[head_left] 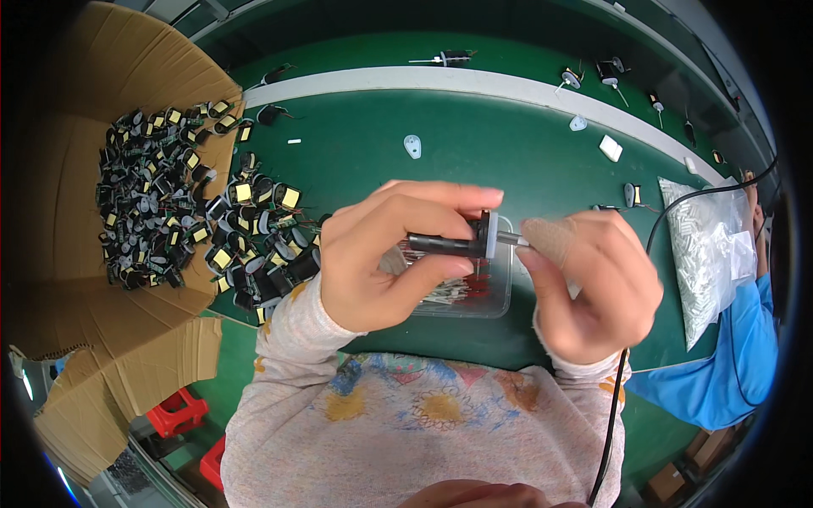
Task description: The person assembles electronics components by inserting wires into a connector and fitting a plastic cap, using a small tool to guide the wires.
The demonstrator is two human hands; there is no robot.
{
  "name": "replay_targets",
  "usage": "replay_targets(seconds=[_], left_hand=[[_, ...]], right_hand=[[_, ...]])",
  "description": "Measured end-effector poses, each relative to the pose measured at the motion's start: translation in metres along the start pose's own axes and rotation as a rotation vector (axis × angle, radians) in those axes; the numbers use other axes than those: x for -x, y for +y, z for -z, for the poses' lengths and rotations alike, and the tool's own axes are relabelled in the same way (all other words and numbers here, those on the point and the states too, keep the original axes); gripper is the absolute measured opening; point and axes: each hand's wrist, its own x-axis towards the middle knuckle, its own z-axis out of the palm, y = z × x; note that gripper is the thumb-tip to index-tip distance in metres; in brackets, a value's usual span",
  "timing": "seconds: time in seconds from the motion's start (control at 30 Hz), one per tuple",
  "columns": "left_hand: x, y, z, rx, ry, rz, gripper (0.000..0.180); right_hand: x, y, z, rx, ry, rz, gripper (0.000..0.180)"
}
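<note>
One open cardboard box (68, 195) stood left of both hands, its black wired units (148, 199) too crowded to count; placement likely for easy reach. One clear bag (720, 284) of white tubes lay to their right. One clear plastic tray (501, 306) sat beneath. Left hand (368, 245) pinched one black cylindrical unit (445, 245) between the hands, apparently steadying it; right hand (601, 284) gripped its one slim shaft (511, 239) by thumb and finger.

Black cylinder (447, 245): smooth, plastic-looking; shaft (509, 238): metallic; tub (508, 292): clear glossy plastic; carton (165, 55): matt cardboard.
</note>
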Motion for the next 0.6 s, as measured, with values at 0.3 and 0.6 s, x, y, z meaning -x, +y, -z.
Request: replay_targets(seconds=[0.3, 0.6], left_hand=[[0.005, 0.006, 0.007, -0.166, -0.155, -0.020, 0.022], [0.003, -0.008, -0.006, 0.037, -0.032, 0.130, 0.018]], right_hand=[[-0.002, 0.002, -0.007, 0.045, -0.032, 0.025, 0.033], [0.010, 0.001, -0.027, 0.098, 0.118, -0.053, 0.024]])
